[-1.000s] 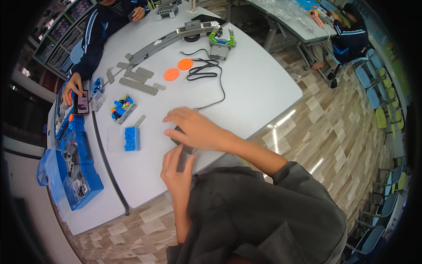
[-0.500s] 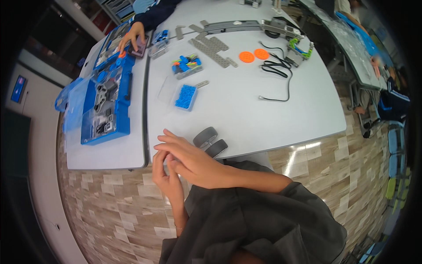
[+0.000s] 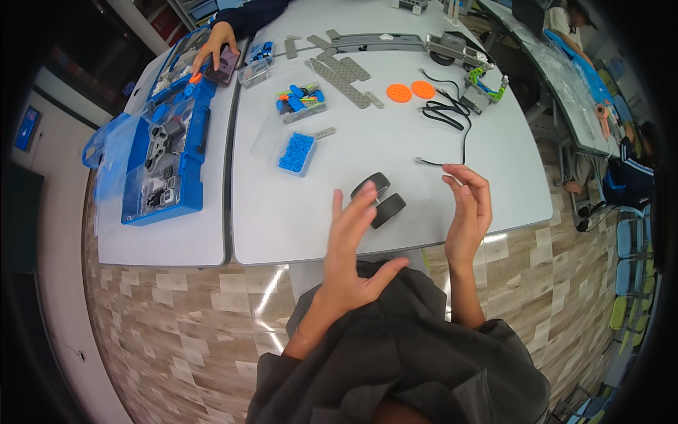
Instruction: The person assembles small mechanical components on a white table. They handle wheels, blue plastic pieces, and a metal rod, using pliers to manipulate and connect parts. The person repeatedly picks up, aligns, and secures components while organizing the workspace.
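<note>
My left hand is raised over the table's near edge with its fingers spread and nothing in it. Just beyond its fingertips stands a pair of dark wheels, side by side, partly covered by those fingers; whether they touch cannot be told. To the right of the wheels my right hand is held up, fingers stretched and slightly bent, also with nothing in it. A black cable lies beyond that hand, its near end close to the fingertips.
Clear boxes of blue pegs and mixed connectors stand left of centre. Farther back are grey plates, orange discs and a grey-green built assembly. At left, another person's hand reaches by a blue case.
My hands, which were together near the front edge, have come apart, the right one moving to the right. The wheels now stand farther right and farther from the edge.
</note>
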Demonstrator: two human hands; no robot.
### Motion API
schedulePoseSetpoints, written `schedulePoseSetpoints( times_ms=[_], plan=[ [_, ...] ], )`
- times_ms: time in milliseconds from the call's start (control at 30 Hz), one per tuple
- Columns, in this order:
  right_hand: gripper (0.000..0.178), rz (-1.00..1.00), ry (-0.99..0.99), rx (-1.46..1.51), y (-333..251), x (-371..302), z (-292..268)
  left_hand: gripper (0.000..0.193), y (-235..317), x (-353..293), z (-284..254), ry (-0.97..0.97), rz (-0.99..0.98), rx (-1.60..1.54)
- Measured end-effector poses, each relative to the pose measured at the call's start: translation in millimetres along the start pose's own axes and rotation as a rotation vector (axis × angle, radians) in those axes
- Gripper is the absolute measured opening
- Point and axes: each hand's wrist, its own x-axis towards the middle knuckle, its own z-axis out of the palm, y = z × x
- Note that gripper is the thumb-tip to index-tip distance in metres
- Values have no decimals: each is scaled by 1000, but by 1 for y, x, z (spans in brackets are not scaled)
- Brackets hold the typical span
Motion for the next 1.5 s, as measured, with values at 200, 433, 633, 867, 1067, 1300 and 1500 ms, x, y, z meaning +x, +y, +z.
schedulePoseSetpoints(
  times_ms=[200, 433, 633, 867, 1067, 1300, 1500],
  plan=[
    [28, 121, 21, -67, 1, 16, -19, 61, -4, -15, -18, 150, -230, 89],
    [37, -20, -217, -14, -9, -31, 20, 49, -9, -36, -36, 395, -460, -57],
    [31, -254, -319, -53, -12, -40, 21, 51, 1, -48, -12, 512, -496, -24],
    [29, -27, -308, 70, -11, -41, 18, 66, 3, -48, -2, 532, -513, -72],
    [33, 166, -231, 132, 4, -38, 15, 73, 25, -38, 6, 275, -174, -347],
    [63, -102, -382, -509, 26, 33, 38, 52, 18, -40, -7, 330, -320, -254],
    [73, -407, -581, -1068, 54, 120, 67, 40, 15, -37, -18, 332, -385, -195]
  ],
)
